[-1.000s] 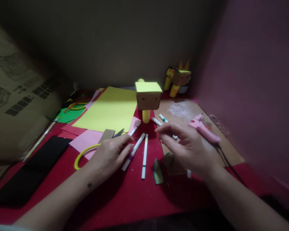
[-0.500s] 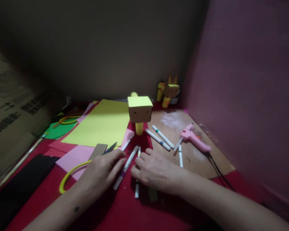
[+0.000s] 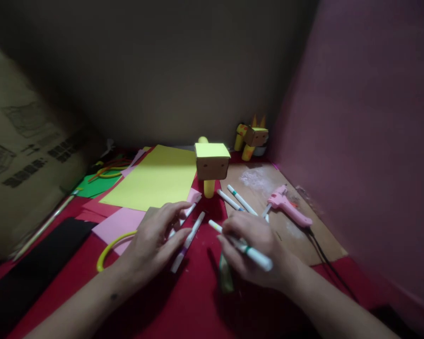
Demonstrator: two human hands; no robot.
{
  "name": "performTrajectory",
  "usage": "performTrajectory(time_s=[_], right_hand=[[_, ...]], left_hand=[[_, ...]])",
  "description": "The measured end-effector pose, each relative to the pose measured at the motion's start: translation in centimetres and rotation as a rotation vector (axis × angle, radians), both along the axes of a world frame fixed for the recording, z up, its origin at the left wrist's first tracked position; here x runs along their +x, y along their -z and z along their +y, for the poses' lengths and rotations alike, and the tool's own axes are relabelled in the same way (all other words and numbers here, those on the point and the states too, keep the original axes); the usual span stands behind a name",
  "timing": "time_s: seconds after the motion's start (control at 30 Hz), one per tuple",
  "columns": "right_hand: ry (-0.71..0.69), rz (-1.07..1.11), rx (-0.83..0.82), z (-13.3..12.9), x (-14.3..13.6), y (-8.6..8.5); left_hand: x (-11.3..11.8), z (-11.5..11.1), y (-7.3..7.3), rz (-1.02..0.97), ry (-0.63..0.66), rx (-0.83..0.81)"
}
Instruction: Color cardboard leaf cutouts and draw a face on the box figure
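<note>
My right hand (image 3: 254, 245) is closed round a white marker with a green band (image 3: 259, 258), raised off the red cloth. Beside two white markers, my left hand (image 3: 159, 235) has its thumb and fingers apart. One of them, with a purple band (image 3: 188, 242), lies just right of its thumb; the other (image 3: 187, 214) runs partly behind its fingers. Beyond both hands stands a cardboard-headed figure (image 3: 212, 168) with a yellow top, two drawn eyes and a yellow tube leg. More white markers (image 3: 242, 200) lie behind my right hand.
Yellow paper (image 3: 151, 176), pink paper (image 3: 118, 228) and yellow-handled scissors (image 3: 106, 252) lie left. At right, a pink glue gun (image 3: 289, 209) rests on a brown board (image 3: 314, 245). A horned figure (image 3: 256, 136) stands behind. A printed cardboard box (image 3: 24, 141) is far left.
My right hand has taken hold of a white marker and lifted it from the cloth. My left hand has opened wider. The view has shifted slightly, moving the scene right.
</note>
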State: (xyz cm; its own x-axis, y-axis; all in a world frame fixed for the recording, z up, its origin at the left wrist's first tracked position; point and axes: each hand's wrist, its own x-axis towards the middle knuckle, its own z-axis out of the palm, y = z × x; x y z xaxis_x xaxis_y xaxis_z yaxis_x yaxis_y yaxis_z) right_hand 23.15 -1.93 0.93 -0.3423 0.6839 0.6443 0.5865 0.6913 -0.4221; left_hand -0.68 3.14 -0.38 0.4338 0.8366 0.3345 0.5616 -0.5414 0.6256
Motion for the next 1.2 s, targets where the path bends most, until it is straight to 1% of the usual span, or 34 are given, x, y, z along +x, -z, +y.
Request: performTrajectory(time_s=[0.07,0.13,0.2,0.23,0.3,0.37,0.43,0.5,0.57,0.63,0.7,0.77,0.83,0.93,1.0,1.13,1.2], right_hand=[[0.046,0.303,-0.311,-1.2,0.1,-0.5],[0.061,0.548,-0.539,-2.2,0.0,-0.5],[0.039,0.721,-0.697,-2.8,-0.3,-0.1],[0.018,0.777,-0.755,-3.1,-0.5,0.2],[-0.030,0.839,-0.830,-3.4,-0.7,0.7],[-0.092,0.861,-0.882,-3.5,-0.9,1.2],[-0.153,0.886,-0.945,-3.5,-0.9,1.4],[-0.223,0.910,-1.030,-3.4,-1.0,1.6],[-0.285,0.881,-1.088,-3.3,-1.0,1.6],[-0.310,0.787,-1.066,-3.4,-1.0,1.5],[-0.306,0.697,-0.994,-3.5,-1.1,1.4],[-0.298,0.657,-0.947,-3.7,-1.0,1.3],[-0.285,0.635,-0.937,-4.0,-0.9,1.1],[-0.291,0.552,-0.892,-4.4,-0.6,0.8],[-0.306,0.506,-0.812,-4.6,-0.5,0.8],[-0.393,0.503,-0.553,-4.8,-0.7,1.5],[-0.439,0.457,-0.487,-5.0,-0.4,1.6]], left_hand=[[0.2,-0.6,-0.3,-0.034,0.113,-0.052],[0.5,-1.2,-0.6,-0.047,0.216,-0.155],[1.0,-1.9,-0.9,-0.032,0.300,-0.237],[1.3,-2.2,-1.0,-0.019,0.343,-0.240],[1.7,-2.6,-1.1,0.012,0.418,-0.177],[1.9,-2.9,-0.9,0.031,0.462,-0.094],[1.9,-2.9,-0.7,0.033,0.471,-0.048],[1.9,-2.9,-0.6,0.029,0.469,-0.036],[1.9,-2.9,-0.6,0.028,0.483,-0.038],[1.9,-3.0,-0.7,0.054,0.491,-0.066],[2.0,-3.2,-0.9,0.089,0.491,-0.087],[2.0,-3.3,-1.0,0.095,0.495,-0.074],[1.9,-3.4,-0.9,0.089,0.514,-0.052],[1.5,-3.5,-1.0,0.152,0.552,-0.098],[1.4,-3.6,-1.4,0.207,0.584,-0.136],[1.6,-3.8,-2.7,0.269,0.644,-0.171],[1.7,-3.7,-3.0,0.275,0.683,-0.219]])
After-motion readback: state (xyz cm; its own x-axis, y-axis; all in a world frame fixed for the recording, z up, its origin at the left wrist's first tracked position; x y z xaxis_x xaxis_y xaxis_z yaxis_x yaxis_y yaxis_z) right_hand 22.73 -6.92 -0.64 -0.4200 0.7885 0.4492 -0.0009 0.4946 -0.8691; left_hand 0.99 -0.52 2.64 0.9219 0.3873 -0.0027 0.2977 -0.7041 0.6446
